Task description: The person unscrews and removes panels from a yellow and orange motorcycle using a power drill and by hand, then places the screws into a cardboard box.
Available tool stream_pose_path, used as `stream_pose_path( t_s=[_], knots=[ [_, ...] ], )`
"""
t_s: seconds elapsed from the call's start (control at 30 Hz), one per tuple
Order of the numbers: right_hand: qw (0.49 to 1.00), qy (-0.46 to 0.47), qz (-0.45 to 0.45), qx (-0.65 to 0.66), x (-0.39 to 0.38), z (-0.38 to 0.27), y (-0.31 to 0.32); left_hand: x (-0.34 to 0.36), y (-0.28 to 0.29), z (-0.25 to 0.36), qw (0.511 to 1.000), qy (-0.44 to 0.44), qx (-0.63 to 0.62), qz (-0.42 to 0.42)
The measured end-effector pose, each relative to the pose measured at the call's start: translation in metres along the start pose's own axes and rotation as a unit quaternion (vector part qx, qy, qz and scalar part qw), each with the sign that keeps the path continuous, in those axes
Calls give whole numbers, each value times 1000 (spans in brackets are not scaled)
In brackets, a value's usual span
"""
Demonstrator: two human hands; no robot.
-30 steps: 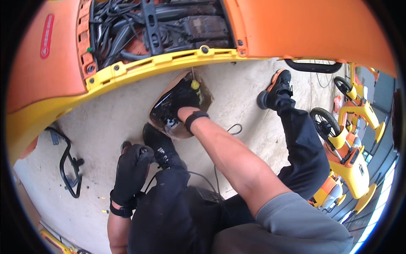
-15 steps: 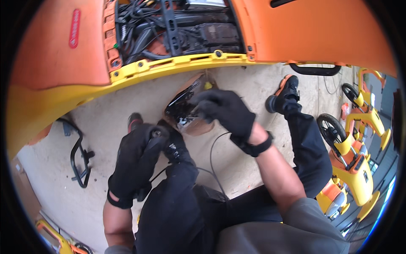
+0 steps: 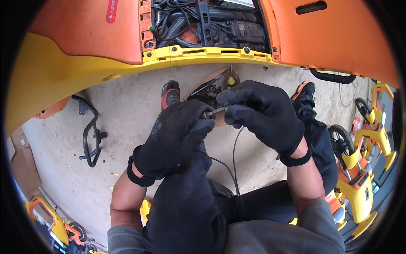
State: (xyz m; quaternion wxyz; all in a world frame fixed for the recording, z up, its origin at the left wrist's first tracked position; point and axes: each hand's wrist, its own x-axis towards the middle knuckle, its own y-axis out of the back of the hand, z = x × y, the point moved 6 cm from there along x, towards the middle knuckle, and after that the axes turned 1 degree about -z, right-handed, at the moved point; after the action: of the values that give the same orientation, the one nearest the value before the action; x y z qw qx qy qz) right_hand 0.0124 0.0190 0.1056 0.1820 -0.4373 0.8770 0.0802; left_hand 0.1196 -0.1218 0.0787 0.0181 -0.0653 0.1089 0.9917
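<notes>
My left hand [image 3: 175,137], in a black glove, is closed around what looks like a power driver [image 3: 170,96], whose red and black end juts out beyond the knuckles. Its round metal nose [image 3: 207,114] shows by my left thumb. Between the thumb and fingers of my gloved right hand [image 3: 266,116] is a thin metal bit [image 3: 219,111], its tip at the nose; whether it is seated inside I cannot tell. Behind both hands, partly covered, an open bag [image 3: 209,86] of small dark parts lies on the floor.
An orange and yellow vehicle body [image 3: 156,63] spans the far side, its open bay [image 3: 211,25] full of cables. A bent black metal frame [image 3: 91,131] lies at left. Yellow wheeled machines [image 3: 359,190] stand at right. A thin cable [image 3: 235,169] loops past my knees.
Both hands have come together, the left moving up and right with the driver, the right moving rightward. The bit now shows at the driver's nose. The view has shifted a little.
</notes>
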Motion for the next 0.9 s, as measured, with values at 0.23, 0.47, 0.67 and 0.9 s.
stream_pose_path(
  t_s=[0.23,0.47,0.67,0.9],
  knots=[
    [969,139,-32,-201,6,-20,4,2,0,4,997,-58,48,-2],
    [933,175,-93,-302,7,-27,-2,-1,-5,0,998,-32,18,-43],
    [955,153,-97,-234,9,-22,-2,-1,-8,2,996,-84,0,3],
    [962,74,-110,-237,6,-8,-10,6,-12,3,997,-56,-42,-33]
  ],
)
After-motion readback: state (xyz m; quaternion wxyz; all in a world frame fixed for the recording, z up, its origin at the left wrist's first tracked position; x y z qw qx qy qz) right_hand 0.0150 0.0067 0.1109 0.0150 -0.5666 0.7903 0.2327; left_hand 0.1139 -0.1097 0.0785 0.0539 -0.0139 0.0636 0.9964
